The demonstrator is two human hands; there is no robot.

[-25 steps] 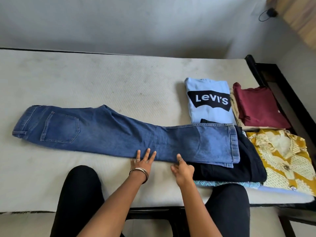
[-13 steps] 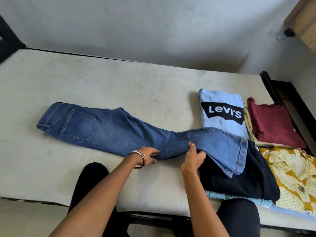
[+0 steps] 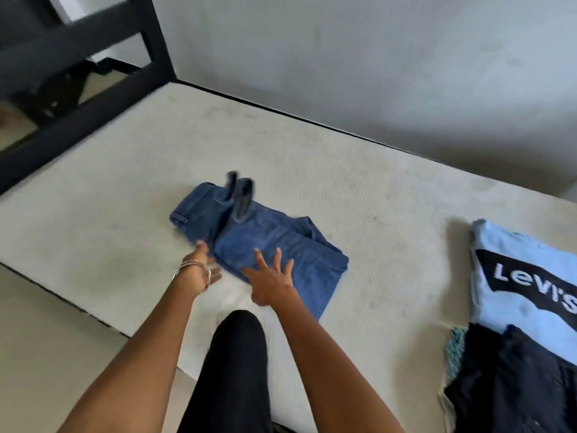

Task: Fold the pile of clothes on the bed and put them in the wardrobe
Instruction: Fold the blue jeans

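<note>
The blue jeans (image 3: pixel 274 242) lie folded over on the bare mattress (image 3: pixel 359 195), with the leg hems flopped on the waistband end and blurred. My left hand (image 3: pixel 199 270), with bangles on the wrist, is at the jeans' near left edge, fingers straight. My right hand (image 3: pixel 271 282) has its fingers spread over the near edge of the folded denim. Neither hand grips anything. At the right lie a folded light-blue Levi's T-shirt (image 3: pixel 524 276) and dark folded clothes (image 3: pixel 512 379).
A black bed frame (image 3: pixel 81 117) runs along the mattress's left end. A grey wall (image 3: pixel 374 73) stands behind the bed. My black-clad knee (image 3: pixel 237 364) rests against the near edge. A patterned teal cloth (image 3: pixel 454 351) peeks from under the dark pile.
The jeans, stretched out before, are now folded in half, the legs swung over to the left onto the waist. Both hands let go of the denim. The view swung left.
</note>
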